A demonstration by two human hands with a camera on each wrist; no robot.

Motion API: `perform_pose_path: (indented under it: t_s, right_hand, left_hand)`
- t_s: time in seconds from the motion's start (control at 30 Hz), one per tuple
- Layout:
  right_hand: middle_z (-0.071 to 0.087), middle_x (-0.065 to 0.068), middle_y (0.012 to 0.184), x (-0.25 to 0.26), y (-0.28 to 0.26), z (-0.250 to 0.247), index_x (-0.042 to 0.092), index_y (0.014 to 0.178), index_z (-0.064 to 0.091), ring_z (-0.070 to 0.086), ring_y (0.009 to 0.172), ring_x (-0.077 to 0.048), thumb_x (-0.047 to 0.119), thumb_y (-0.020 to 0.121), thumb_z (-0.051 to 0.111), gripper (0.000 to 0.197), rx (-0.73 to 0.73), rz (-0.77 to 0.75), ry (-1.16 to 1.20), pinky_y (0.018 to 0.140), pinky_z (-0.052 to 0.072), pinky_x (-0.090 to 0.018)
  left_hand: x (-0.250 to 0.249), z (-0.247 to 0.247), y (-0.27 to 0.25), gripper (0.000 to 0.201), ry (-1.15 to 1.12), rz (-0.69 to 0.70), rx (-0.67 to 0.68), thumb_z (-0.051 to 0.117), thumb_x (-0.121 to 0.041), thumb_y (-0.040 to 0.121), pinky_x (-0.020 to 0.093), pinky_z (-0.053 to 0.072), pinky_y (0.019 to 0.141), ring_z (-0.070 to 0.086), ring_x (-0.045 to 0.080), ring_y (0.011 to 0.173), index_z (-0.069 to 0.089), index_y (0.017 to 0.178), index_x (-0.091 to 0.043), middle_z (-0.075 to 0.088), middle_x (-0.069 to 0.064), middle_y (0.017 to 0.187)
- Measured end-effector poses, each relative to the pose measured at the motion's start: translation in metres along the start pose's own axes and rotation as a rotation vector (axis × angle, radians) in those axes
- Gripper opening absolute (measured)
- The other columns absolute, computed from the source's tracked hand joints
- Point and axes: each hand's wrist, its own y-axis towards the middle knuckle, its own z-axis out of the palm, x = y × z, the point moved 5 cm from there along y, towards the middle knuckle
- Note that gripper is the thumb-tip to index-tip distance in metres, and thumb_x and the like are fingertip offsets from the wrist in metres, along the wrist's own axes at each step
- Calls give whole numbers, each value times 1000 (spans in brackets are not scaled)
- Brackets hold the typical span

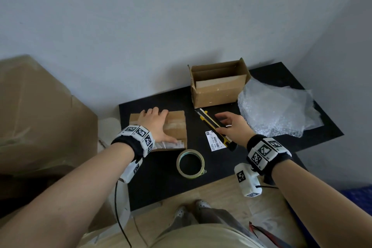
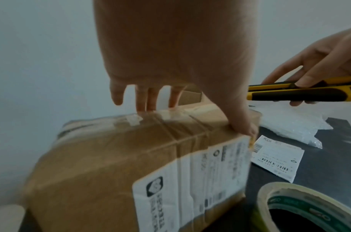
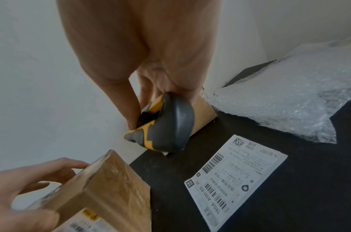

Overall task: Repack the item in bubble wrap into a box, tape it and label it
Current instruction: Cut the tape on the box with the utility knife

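Note:
A taped brown box (image 1: pixel 178 127) with a printed label lies at the left of the black table (image 1: pixel 161 187). My left hand (image 1: pixel 159 125) holds it from above, fingers over the far edge and thumb on the near right corner (image 2: pixel 247 130). My right hand (image 1: pixel 231 125) grips a yellow and black utility knife (image 1: pixel 209 122) just right of the box, its tip pointing away from me. No blade shows on the knife (image 2: pixel 289 92). An open empty cardboard box (image 1: pixel 217 94) stands at the back. Crumpled bubble wrap (image 1: pixel 277 110) lies to its right.
A loose shipping label (image 1: pixel 215 141) lies flat under the knife. A roll of clear tape (image 1: pixel 190 163) sits near the table's front edge. A large cardboard carton (image 1: pixel 40 117) stands left of the table. A white wall runs along the back.

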Motion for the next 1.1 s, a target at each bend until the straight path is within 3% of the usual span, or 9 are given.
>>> perform_pose_path:
  t_s: [0.17, 0.3, 0.43, 0.63, 0.8, 1.1]
  right_hand:
    - [66, -6, 111, 5, 6, 4, 16, 127, 55, 63, 96, -14, 7, 84, 66, 45, 32, -11, 16, 91, 51, -34]
    - [66, -5, 111, 10, 10, 9, 16, 128, 55, 63, 101, -16, 8, 86, 65, 44, 78, -23, -4, 94, 50, -39]
    - [64, -7, 116, 14, 13, 12, 15, 130, 53, 62, 104, -17, 7, 86, 63, 46, 105, -22, -5, 94, 49, -36]
    - [64, -7, 117, 19, 16, 13, 16, 130, 52, 61, 104, -17, 7, 87, 62, 46, 117, -25, -49, 95, 49, -38]
    - [64, -6, 116, 19, 16, 12, 16, 131, 53, 61, 102, -16, 7, 87, 62, 46, 112, -1, -62, 94, 50, -37]
    - [64, -6, 117, 18, 13, 13, 17, 131, 53, 62, 101, -15, 5, 87, 61, 46, 140, -1, -79, 93, 50, -35]
  left_hand:
    - [-11, 6, 1, 111, -96, -119, -53, 55, -86, 54, 52, 25, 110, 39, 30, 125, 26, 139, -21, 41, 11, 134]
    - [-6, 9, -8, 104, -196, -74, -84, 60, -76, 63, 55, 15, 113, 28, 27, 136, 19, 144, -26, 31, 7, 146]
    - [17, 11, -25, 86, -278, -49, -142, 62, -65, 73, 53, 11, 115, 14, 26, 143, 26, 144, -32, 22, 5, 154]
    - [24, 23, -43, 60, -319, 49, -233, 59, -49, 84, 44, 13, 117, 19, 23, 142, 38, 139, -37, 26, 1, 153]
    - [16, 30, -45, 55, -343, 67, -259, 56, -39, 90, 41, 9, 117, 14, 24, 144, 36, 141, -36, 26, 1, 154]
    - [18, 37, -43, 53, -344, 76, -264, 51, -40, 92, 38, 5, 117, 11, 24, 145, 34, 141, -37, 22, 1, 155]
